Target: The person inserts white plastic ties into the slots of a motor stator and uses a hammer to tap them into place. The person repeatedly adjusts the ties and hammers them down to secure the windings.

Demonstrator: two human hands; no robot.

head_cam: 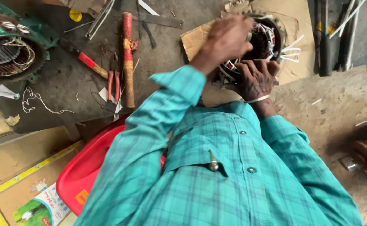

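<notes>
A round motor stator [272, 42] with copper windings and white insulating sleeves [291, 50] lies on a sheet of cardboard [194, 39] at the top middle. My left hand [227, 39] lies over its near-left rim, fingers curled down onto the windings. Just below it, my right hand [254, 79], with a metal bangle at the wrist, grips the near rim of the stator. Both teal checked sleeves reach up from my shirt [233, 180], which fills the lower part of the view. What the fingertips hold is hidden.
A green motor housing [7, 46] with windings sits at the top left. On the dark mat lie a red-handled screwdriver [89, 62], red-handled pliers [113, 83] and a red-wrapped stick [127, 58]. A red plastic seat [87, 167] is beneath me. Dark rods [325, 37] lie at the top right.
</notes>
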